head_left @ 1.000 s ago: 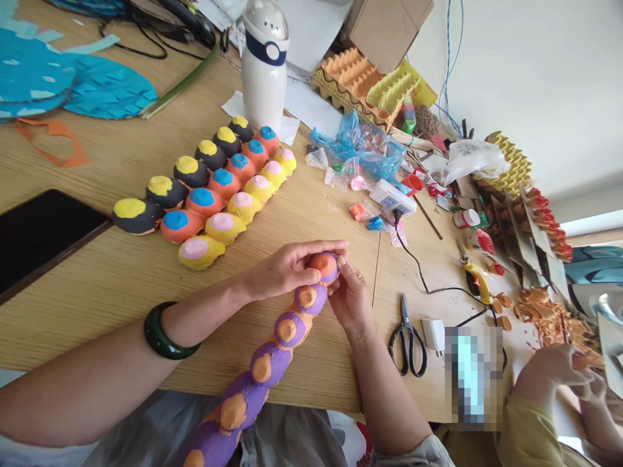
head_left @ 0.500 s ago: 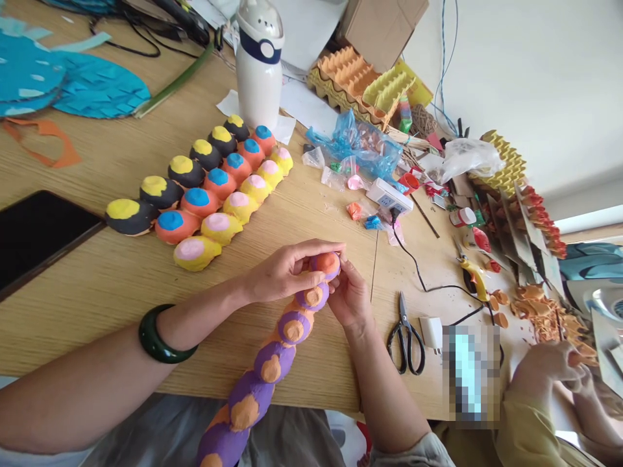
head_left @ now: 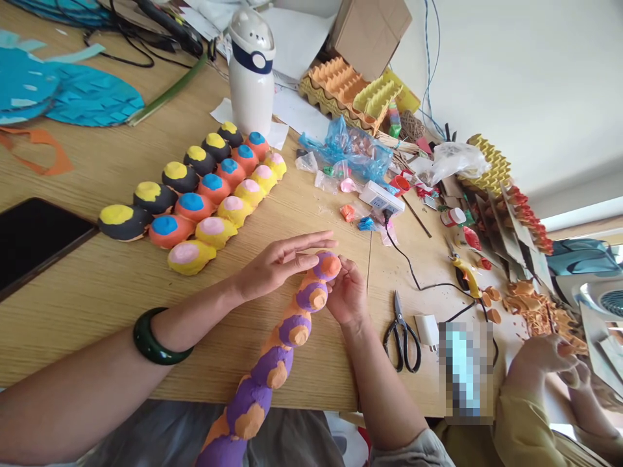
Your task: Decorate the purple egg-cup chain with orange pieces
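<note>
A long purple egg-carton strip point(head_left: 281, 358) with orange tips on its bumps slants up from my lap over the table edge. My right hand point(head_left: 348, 292) pinches its far end, with the fingertips partly hidden behind the last bump. Over that same end lies my left hand point(head_left: 275, 263), its fingers stretched out and apart, the thumb against the top bump. Beyond my left hand, three painted strips rest side by side: a black one with yellow tips point(head_left: 171, 179), an orange one with blue tips point(head_left: 211, 189), and a yellow one with pink tips point(head_left: 233, 209).
Black-handled scissors point(head_left: 402, 337) and a white charger point(head_left: 427, 331) lie right of my right arm. A power strip point(head_left: 382, 196), blue plastic bag point(head_left: 348, 146) and egg trays point(head_left: 335, 87) sit farther back. A white bottle point(head_left: 252, 84) stands behind the strips. Another person's hands point(head_left: 548, 360) work at right.
The purple strip has rolled so its orange tips face more to the right. My left fingers have lifted and loosened from its end; my right hand stays at the end.
</note>
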Motion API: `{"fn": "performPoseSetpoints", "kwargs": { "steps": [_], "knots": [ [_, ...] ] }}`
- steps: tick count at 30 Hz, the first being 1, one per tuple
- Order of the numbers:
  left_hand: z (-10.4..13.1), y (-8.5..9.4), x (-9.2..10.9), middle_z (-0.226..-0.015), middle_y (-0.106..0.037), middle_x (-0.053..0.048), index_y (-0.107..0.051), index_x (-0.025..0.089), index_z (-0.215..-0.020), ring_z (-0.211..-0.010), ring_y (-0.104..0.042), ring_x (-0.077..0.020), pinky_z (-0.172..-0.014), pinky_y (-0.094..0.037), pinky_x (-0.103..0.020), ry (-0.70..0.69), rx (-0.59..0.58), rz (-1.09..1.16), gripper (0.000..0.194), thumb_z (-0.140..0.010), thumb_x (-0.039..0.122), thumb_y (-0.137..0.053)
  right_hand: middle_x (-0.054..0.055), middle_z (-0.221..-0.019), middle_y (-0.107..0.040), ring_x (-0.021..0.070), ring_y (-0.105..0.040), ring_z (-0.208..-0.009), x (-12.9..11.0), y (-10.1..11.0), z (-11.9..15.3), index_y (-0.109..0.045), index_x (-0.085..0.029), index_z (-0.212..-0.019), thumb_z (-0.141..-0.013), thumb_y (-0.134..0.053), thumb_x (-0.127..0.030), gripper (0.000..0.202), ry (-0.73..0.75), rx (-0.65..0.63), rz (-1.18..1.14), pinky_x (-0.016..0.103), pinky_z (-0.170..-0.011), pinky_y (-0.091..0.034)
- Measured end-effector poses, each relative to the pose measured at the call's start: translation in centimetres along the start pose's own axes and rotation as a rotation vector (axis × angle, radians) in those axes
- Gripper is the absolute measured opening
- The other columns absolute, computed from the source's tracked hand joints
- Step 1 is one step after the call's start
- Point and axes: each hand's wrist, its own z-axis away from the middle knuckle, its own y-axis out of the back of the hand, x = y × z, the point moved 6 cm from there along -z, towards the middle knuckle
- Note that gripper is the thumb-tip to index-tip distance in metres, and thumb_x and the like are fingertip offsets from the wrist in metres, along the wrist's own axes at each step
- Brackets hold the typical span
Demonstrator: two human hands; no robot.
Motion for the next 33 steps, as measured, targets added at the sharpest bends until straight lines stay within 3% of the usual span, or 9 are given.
{"fn": "performPoseSetpoints", "kwargs": {
  "steps": [5, 9, 14, 20, 23, 27, 33],
  "knots": [
    [-0.2, 0.3, -1.1, -0.139, -0.067, -0.014, -0.062, 0.021, -0.145, -0.118, -0.069, -0.0303, -0.095, -0.059, -0.040, 0.094, 0.061, 0.098, 0.068, -0.082, 0.036, -0.084, -0.006, -0.053, -0.043, 0.0089, -0.029, -0.046, 0.2, -0.5, 0.0, -0.057, -0.021, -0.065, -0.074, -0.068, -0.033, 0.019, -0.007, -0.049, 0.006, 0.021, -0.043, -0.033],
    [-0.2, 0.4, -1.4, -0.131, -0.070, -0.012, -0.065, 0.020, -0.141, -0.111, -0.069, -0.0245, -0.091, -0.058, -0.033, 0.115, 0.105, 0.140, 0.068, -0.078, 0.034, -0.088, -0.006, -0.052, -0.045, 0.0085, -0.030, -0.047, 0.4, -0.7, 0.1, -0.061, -0.019, -0.066, -0.071, -0.069, -0.034, 0.018, -0.028, -0.070, -0.011, 0.020, -0.044, -0.033],
    [0.0, -0.1, -1.4, -0.134, -0.068, -0.010, -0.066, 0.023, -0.140, -0.106, -0.070, -0.0227, -0.087, -0.060, -0.033, 0.151, 0.047, 0.171, 0.067, -0.078, 0.033, -0.088, -0.006, -0.053, -0.046, 0.0091, -0.030, -0.047, 0.3, -0.8, 0.2, -0.061, -0.020, -0.068, -0.072, -0.068, -0.035, 0.017, -0.012, -0.067, 0.014, 0.021, -0.044, -0.032],
    [-0.3, 0.4, -0.9, -0.134, -0.071, -0.012, -0.072, 0.019, -0.131, -0.121, -0.066, -0.0298, -0.101, -0.056, -0.041, 0.074, 0.055, 0.065, 0.058, -0.076, 0.030, -0.087, -0.006, -0.054, -0.041, 0.0103, -0.038, -0.050, 0.0, -0.6, 0.3, -0.057, -0.021, -0.066, -0.081, -0.070, -0.050, 0.036, 0.128, -0.026, 0.192, 0.024, -0.049, -0.037],
    [-0.4, 1.2, -1.0, -0.131, -0.072, -0.012, -0.073, 0.017, -0.129, -0.125, -0.065, -0.0310, -0.104, -0.053, -0.041, 0.075, 0.132, 0.048, 0.056, -0.076, 0.031, -0.085, -0.006, -0.059, -0.041, 0.0097, -0.036, -0.052, -0.5, -0.5, 0.5, -0.061, -0.020, -0.067, -0.084, -0.070, -0.056, 0.040, 0.253, -0.001, 0.259, 0.024, -0.049, -0.037],
    [-0.6, 2.9, -1.1, -0.135, -0.069, -0.012, -0.072, 0.017, -0.130, -0.127, -0.062, -0.0300, -0.109, -0.048, -0.041, 0.027, 0.265, -0.127, 0.056, -0.077, 0.033, -0.080, -0.005, -0.071, -0.046, 0.0079, -0.034, -0.053, -0.9, -0.1, 0.6, -0.076, -0.019, -0.089, -0.082, -0.072, -0.048, 0.030, 0.298, 0.078, 0.298, 0.022, -0.047, -0.037],
    [-0.7, 3.6, -0.4, -0.130, -0.068, -0.011, -0.072, 0.019, -0.127, -0.126, -0.059, -0.0295, -0.118, -0.041, -0.045, -0.111, 0.327, -0.703, 0.048, -0.082, 0.033, -0.071, -0.005, -0.069, -0.045, 0.0076, -0.035, -0.054, -1.1, 0.0, 0.8, -0.078, -0.019, -0.087, -0.080, -0.070, -0.041, 0.024, 0.321, 0.122, 0.310, 0.021, -0.047, -0.037]
  ]
}}
